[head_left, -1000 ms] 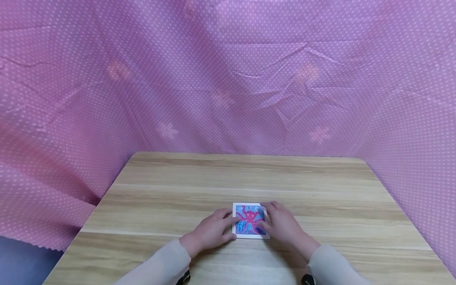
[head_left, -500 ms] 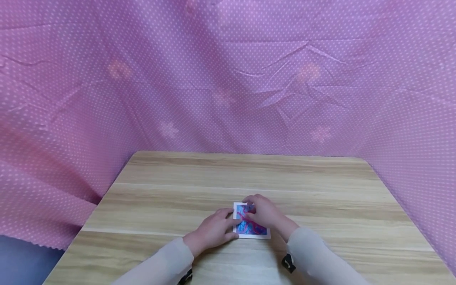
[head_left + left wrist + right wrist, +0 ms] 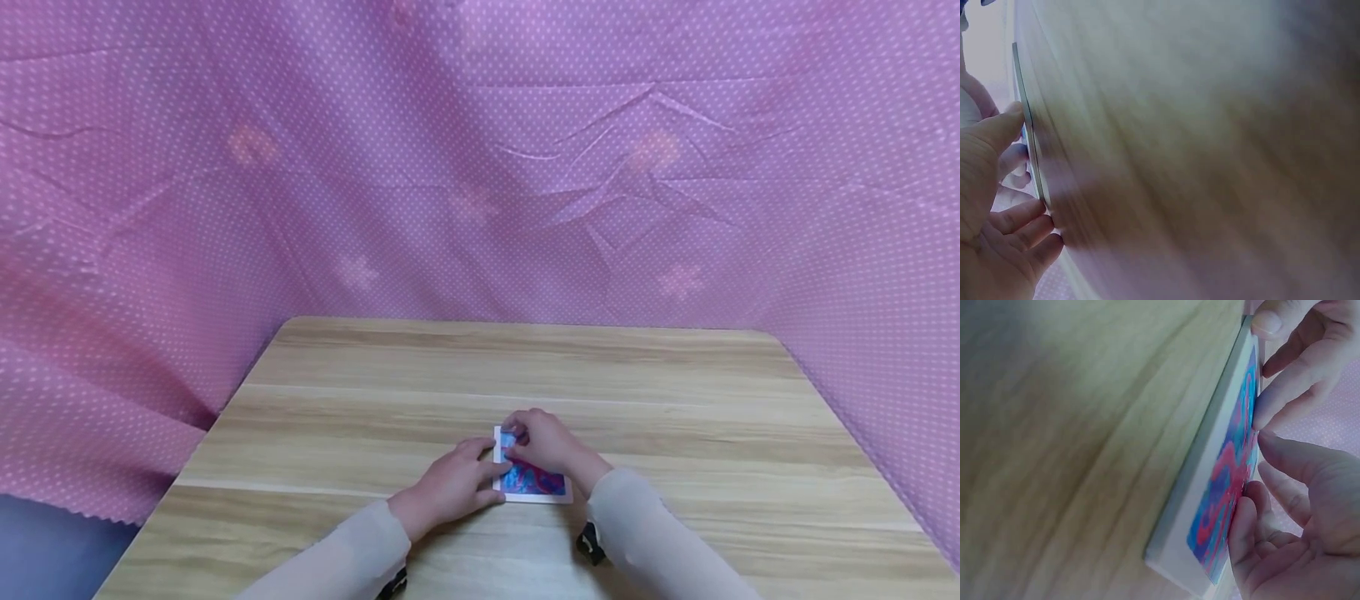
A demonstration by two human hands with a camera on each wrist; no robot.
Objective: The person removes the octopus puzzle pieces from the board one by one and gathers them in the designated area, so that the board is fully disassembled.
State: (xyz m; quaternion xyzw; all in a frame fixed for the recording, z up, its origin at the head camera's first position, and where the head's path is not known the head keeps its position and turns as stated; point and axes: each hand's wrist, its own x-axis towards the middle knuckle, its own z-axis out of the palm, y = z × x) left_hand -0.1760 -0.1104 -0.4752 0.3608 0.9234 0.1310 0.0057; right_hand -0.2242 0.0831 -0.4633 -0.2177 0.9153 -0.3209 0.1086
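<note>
A small square board [image 3: 534,482] with a white border and a blue-and-pink octopus picture lies flat on the table. My left hand [image 3: 448,483] rests at its left side: the index finger reaches onto the picture, the thumb touches the near left corner. In the left wrist view, other fingertips [image 3: 1047,247] of this hand lie along the board's edge. Over the upper part of the picture is my right hand [image 3: 551,446], hiding much of the octopus. Its fingers [image 3: 1244,519] bend down to the picture in the right wrist view; I cannot tell whether they pinch anything.
The wooden table [image 3: 360,367] extends around the board. Behind and beside it hangs a pink dotted cloth [image 3: 480,167]. Dark straps [image 3: 590,543] show at the sleeve cuffs.
My right hand has moved left from the board's right edge onto the upper part of the picture, its fingers bending more. My left hand stays at the left edge.
</note>
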